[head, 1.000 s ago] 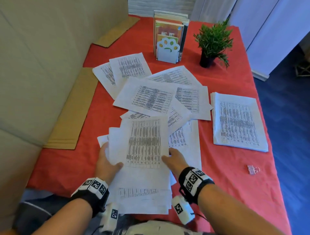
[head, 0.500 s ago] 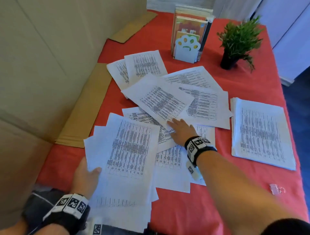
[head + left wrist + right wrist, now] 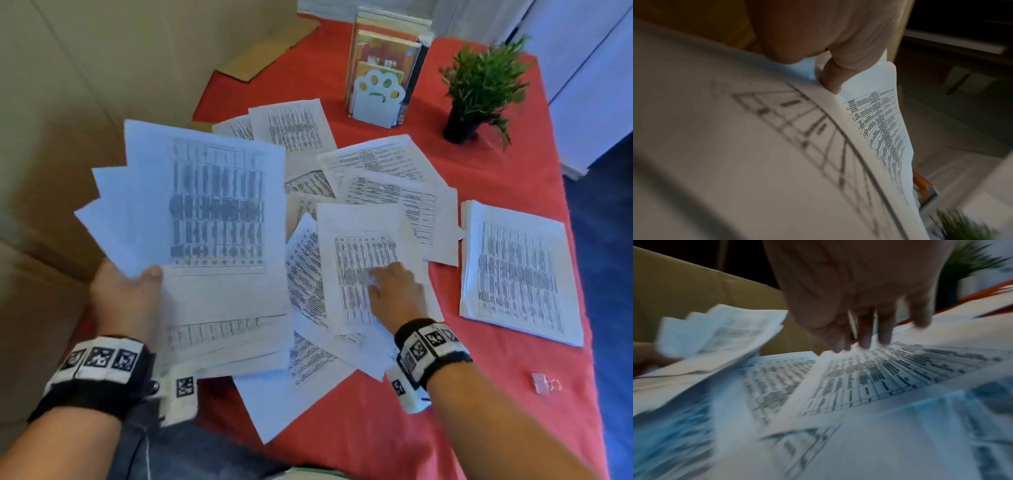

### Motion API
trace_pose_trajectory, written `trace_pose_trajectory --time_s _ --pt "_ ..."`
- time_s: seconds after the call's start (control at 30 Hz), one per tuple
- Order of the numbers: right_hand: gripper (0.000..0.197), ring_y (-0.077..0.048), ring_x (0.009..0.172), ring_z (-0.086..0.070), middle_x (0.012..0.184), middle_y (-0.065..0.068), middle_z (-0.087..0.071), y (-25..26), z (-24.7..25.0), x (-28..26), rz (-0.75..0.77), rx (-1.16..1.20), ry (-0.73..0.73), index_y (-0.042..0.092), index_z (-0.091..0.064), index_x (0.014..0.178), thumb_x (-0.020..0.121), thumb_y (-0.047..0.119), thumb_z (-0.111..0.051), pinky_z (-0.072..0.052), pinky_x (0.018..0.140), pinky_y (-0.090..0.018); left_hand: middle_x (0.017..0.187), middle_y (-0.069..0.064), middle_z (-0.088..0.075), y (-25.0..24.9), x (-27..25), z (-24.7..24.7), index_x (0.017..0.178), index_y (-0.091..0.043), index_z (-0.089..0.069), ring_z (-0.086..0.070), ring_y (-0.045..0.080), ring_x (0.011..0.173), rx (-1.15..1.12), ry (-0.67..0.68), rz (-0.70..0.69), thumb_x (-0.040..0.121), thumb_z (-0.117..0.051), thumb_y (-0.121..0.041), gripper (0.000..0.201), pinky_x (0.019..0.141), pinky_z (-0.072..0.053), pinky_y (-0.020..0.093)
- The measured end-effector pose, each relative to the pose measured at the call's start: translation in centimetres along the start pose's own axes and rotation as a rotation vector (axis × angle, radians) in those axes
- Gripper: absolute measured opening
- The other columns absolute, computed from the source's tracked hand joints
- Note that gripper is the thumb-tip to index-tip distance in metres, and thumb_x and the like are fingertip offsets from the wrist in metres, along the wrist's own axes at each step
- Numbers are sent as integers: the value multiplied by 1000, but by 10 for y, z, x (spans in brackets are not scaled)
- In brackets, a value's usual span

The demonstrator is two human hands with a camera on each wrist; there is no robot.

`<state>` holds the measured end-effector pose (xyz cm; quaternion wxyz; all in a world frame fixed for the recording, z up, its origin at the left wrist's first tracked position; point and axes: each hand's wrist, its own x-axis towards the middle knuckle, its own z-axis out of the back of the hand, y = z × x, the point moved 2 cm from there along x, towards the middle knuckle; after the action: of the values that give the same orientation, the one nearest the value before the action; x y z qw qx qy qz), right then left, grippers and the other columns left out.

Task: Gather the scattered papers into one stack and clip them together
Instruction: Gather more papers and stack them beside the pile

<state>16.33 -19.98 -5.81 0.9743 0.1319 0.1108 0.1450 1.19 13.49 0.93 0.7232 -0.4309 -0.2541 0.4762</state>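
Note:
My left hand (image 3: 126, 291) grips a fanned bundle of printed sheets (image 3: 212, 219), lifted off the table at the left; the thumb (image 3: 831, 76) lies on top of the sheets (image 3: 756, 146). My right hand (image 3: 394, 287) rests flat, fingers straight, on a loose printed sheet (image 3: 363, 246) in the middle of the table; its fingertips (image 3: 865, 340) touch that sheet (image 3: 890, 373). More scattered sheets (image 3: 387, 161) lie overlapping beyond and below it. A neat paper stack (image 3: 520, 274) lies at the right. A small binder clip (image 3: 544, 382) sits near the table's front right edge.
The table has a red cloth (image 3: 496, 178). A book holder with a white paw front (image 3: 378, 92) and a small potted plant (image 3: 479, 89) stand at the back. Cardboard (image 3: 68, 102) borders the left side. The floor (image 3: 609, 274) drops off at the right.
My left hand has lifted the gathered bundle up off the table. My right hand reached out to the middle sheets and now drags one back toward me.

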Motion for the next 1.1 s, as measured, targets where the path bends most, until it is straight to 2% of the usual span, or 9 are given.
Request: trace_pose_trajectory --time_s 0.2,0.3,0.43,0.57,0.63,0.77,0.9,1.0,1.1 --pt "80 -41 140 -21 159 -10 -3 -59 8 16 -566 48 181 34 -11 147 84 40 -60 -25 109 -62 102 3 -60 8 -20 -43 116 -9 -58 -55 16 93 36 234 9 85 -56 -1 32 79 -39 27" --pt "81 -42 131 -32 150 -14 -19 -67 7 15 -546 1 113 33 -12 147 83 40 -61 -32 105 -57 107 12 -67 21 -18 -53 118 -9 -58 -63 27 97 166 302 -30 79 -60 -10 39 87 -50 40" --pt "65 -35 122 -45 135 -15 -47 -75 13 16 -458 38 -57 22 -28 143 84 13 -56 -39 99 -48 114 20 -66 25 -8 -43 118 -5 -58 -62 36 104 228 199 -47 84 -56 -2 34 91 -48 44" --pt "28 -32 108 -58 128 -18 -52 -76 20 23 -262 307 -73 11 -67 99 90 0 -43 -45 87 -28 113 21 -66 23 -1 -30 117 -5 -59 -63 36 104 218 136 -96 84 -53 1 34 90 -46 42" --pt "26 -35 110 -56 130 -20 -48 -72 22 23 -326 354 -32 9 -60 116 92 10 -50 -45 90 -34 115 21 -66 22 -2 -28 118 -6 -58 -62 35 105 204 132 -92 84 -53 1 35 92 -46 43" --pt "80 -41 122 -43 138 -20 -35 -58 11 12 -542 122 135 21 -22 144 82 50 -63 -38 100 -51 117 16 -66 25 -15 -33 120 -10 -59 -62 31 108 152 241 -12 83 -55 -2 38 93 -45 39" --pt "73 -37 120 -48 131 -16 -52 -43 -7 9 -516 105 91 18 -20 146 85 23 -59 -39 99 -48 114 14 -66 32 -30 -37 116 -14 -61 -62 31 108 92 297 61 83 -58 -4 35 93 -47 41" --pt "41 -33 99 -61 111 -14 -62 -49 -4 11 -411 271 -46 9 -51 124 83 6 -46 -50 82 -38 115 23 -64 23 -26 -20 114 5 -59 -60 34 109 90 130 43 85 -57 1 30 82 -40 31" --pt "19 -34 74 -62 80 -12 -61 -59 22 9 -353 416 -192 2 -61 90 84 -1 -43 -46 59 -30 118 24 -63 13 -6 11 116 4 -58 -62 32 108 19 -58 5 81 -58 -4 36 83 -41 30"
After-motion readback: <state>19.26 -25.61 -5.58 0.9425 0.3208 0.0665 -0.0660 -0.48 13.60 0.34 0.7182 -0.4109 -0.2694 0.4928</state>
